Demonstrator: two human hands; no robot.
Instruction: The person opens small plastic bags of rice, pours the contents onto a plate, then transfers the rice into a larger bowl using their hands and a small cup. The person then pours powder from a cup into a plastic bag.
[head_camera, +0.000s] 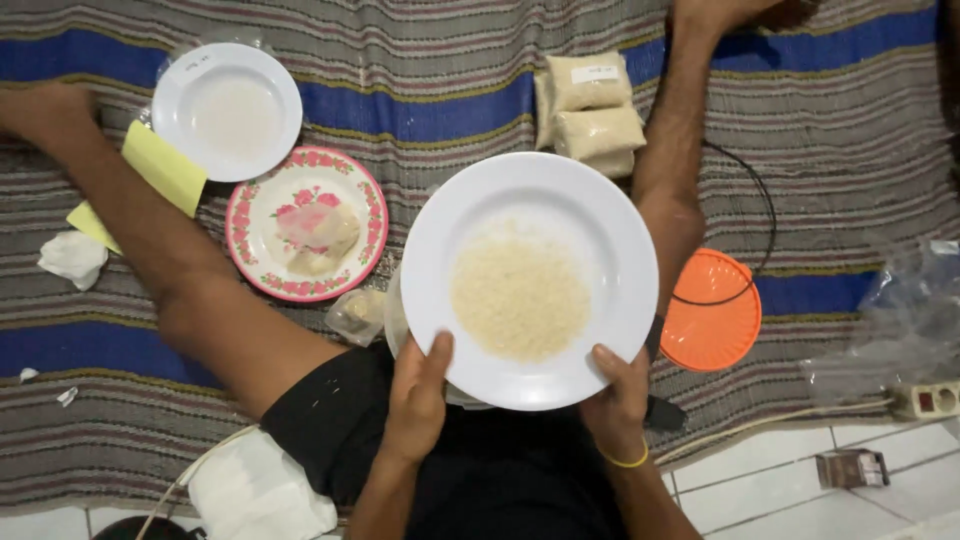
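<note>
Here, the left hand (418, 395) and the right hand (620, 395) each gripped the near rim of a white plate (445, 240), thumbs on top, holding it above the lap. A mound of pale rice (520, 295) lay at its middle. Beyond it, on the striped mat (850, 130), rested a flowered plate (250, 235), a smaller white plate (170, 100), bagged rice packets (592, 115) and an orange lid (712, 310).

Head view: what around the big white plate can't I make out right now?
- Whatever sits under the white plate: the plate and rice hide it.
- Fingers of the left hand and right hand: under the rim; only thumbs show.
- Dark object by the right wrist: mostly covered.
- Contents of the clear bag: glare, cut by the right edge.
</note>
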